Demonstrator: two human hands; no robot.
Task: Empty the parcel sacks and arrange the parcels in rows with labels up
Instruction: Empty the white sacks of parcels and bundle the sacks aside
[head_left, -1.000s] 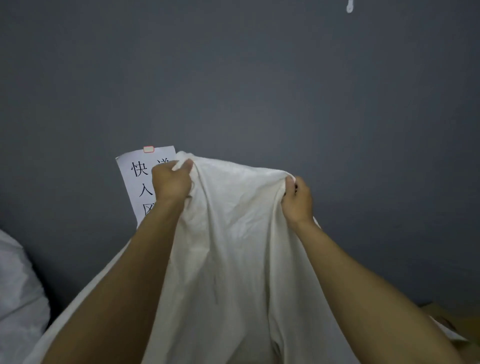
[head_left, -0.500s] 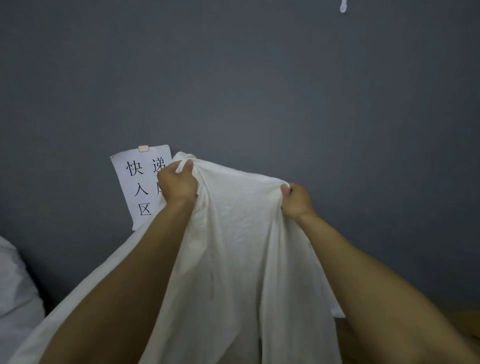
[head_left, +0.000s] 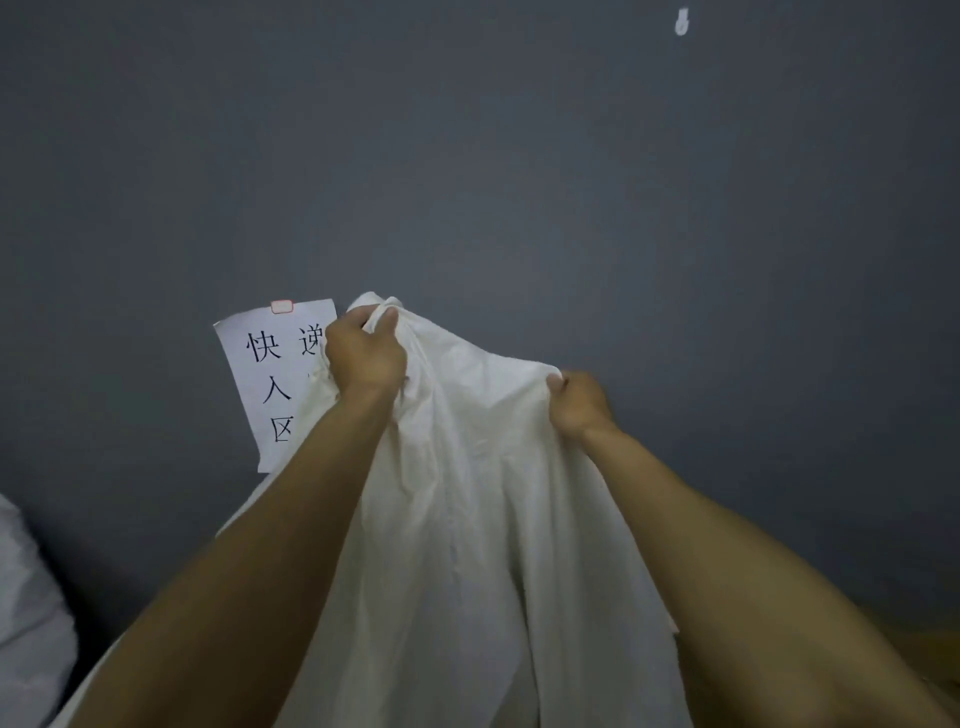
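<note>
Two hands on one white sack (head_left: 467, 519): left hand (head_left: 363, 358) clenched round a bunched corner at the top, right hand (head_left: 577, 402) gripping the upper edge, a little lower and off to the side. Hangs slack from that grip in front of the grey wall (head_left: 519, 182), dropping between the forearms and out past the bottom of the view, so cannot tell which end points down or whether anything remains inside.

Against a second ago, much the same grip on both sides. Hands drawn slightly closer together, top edge sagging a touch more between them, and more of the paper sign (head_left: 260, 374) showing on the wall left of the left hand. Reads as the shaking-out stage: no bulge in the cloth, no weight pulling it taut, so probably empty or near it.

No parcels in view and no bench either; laying out in rows with labels up not yet visible anywhere here. Pale bundle (head_left: 26, 597) at the left edge, possibly another sack, too cropped to say. Small white hook (head_left: 682, 22) high on the wall.
</note>
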